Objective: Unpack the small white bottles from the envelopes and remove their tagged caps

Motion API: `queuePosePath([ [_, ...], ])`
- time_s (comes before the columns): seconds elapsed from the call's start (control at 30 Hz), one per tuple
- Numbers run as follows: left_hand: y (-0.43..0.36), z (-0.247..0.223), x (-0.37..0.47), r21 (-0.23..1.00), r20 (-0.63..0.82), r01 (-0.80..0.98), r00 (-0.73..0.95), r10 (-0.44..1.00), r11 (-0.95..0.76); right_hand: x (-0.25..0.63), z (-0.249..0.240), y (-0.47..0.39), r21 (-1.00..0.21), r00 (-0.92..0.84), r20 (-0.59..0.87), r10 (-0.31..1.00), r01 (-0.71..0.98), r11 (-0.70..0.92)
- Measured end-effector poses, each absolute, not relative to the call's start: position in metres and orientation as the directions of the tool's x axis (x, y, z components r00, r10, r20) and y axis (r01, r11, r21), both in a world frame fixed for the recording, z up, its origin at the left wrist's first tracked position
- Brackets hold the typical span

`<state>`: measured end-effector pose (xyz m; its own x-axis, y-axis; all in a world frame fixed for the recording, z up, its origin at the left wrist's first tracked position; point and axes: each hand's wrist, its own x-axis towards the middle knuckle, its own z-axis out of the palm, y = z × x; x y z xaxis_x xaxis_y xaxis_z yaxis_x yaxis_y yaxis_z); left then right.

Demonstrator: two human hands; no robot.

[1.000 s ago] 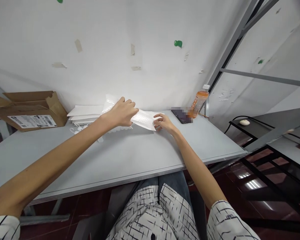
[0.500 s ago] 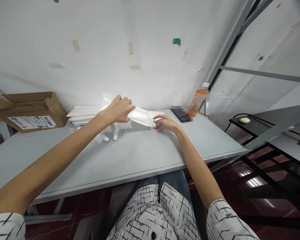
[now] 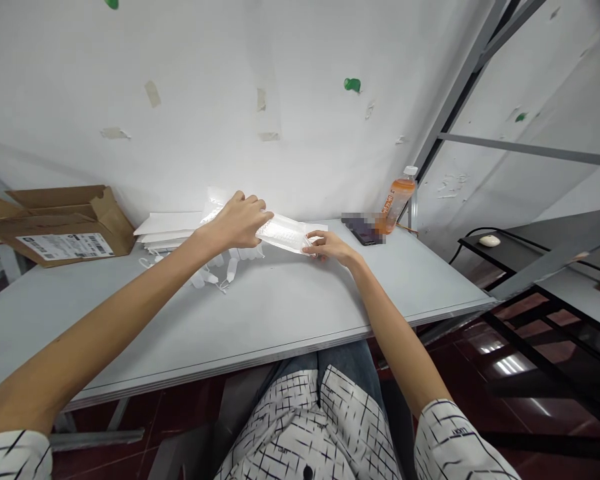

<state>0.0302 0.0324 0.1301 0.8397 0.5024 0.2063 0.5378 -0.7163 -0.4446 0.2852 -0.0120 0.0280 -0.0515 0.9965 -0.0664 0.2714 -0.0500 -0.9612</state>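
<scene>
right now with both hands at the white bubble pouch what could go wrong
The left hand grips the white bubble pouch and the right hand is at its other end, so a hard pull might crease or tear it.
The white tags lie loose below the left hand and could get swept aside.
A wide right-hand swing might tip the orange drink bottle.

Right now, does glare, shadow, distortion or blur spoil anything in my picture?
All in the head view: shiny highlights on the white bubble mailer; soft shadow on the grey table below it; bright reflections on the dark red floor; pixelation over part of the dark flat object; print on the box label too small to read.
</scene>
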Motion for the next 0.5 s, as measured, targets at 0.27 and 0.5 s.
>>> queuePosePath([
  [0.27, 0.030, 0.134, 0.026, -0.450, 0.216, 0.538, 0.840, 0.498, -0.713, 0.288, 0.026, -0.009, -0.972, -0.073, 0.002, 0.997, 0.236, 0.019],
  [0.5, 0.055, 0.141, 0.003, -0.341, 0.249, 0.600, 0.800, 0.546, -0.723, 0.296, 0.034, -0.014, -0.980, -0.061, 0.020, 0.998, 0.197, 0.032],
])
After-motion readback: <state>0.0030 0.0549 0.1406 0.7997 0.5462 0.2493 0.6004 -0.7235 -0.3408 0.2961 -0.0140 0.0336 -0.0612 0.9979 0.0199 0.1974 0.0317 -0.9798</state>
